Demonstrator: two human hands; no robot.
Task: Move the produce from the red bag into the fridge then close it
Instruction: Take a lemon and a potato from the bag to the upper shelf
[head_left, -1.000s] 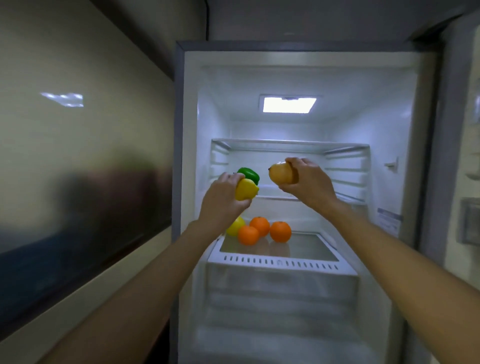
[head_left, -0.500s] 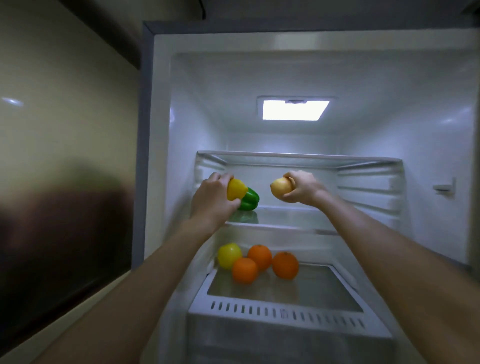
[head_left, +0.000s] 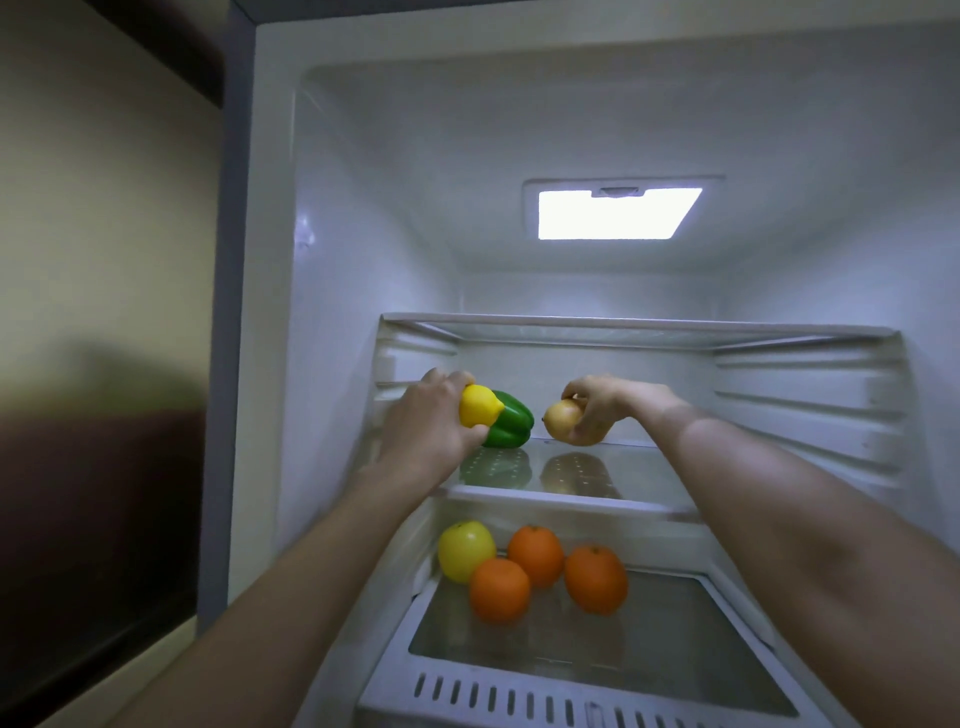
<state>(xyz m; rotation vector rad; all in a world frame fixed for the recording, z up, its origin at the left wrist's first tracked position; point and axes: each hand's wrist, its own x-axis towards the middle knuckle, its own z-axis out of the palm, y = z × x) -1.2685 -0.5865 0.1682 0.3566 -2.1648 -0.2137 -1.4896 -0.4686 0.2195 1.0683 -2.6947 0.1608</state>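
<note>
Both my arms reach into the open fridge (head_left: 332, 260). My left hand (head_left: 426, 421) grips a yellow lemon (head_left: 479, 406) just above the middle glass shelf (head_left: 566, 499), right against a green bell pepper (head_left: 509, 422) that lies on that shelf. My right hand (head_left: 605, 402) holds a tan pear-like fruit (head_left: 563, 418) low over the same shelf, a little right of the pepper. On the glass shelf below sit a yellow apple (head_left: 465, 551) and three oranges (head_left: 537, 555). The red bag is out of view.
An empty glass shelf (head_left: 639, 332) runs above my hands. The fridge light (head_left: 615, 213) glows in the ceiling. The lower shelf's white vented front edge (head_left: 519, 701) faces me. A beige wall with a dark band (head_left: 104, 364) stands left of the fridge.
I have moved closer to the fridge and both hands have gone deeper in and lower toward the middle shelf. The lemon now sits against the green pepper.
</note>
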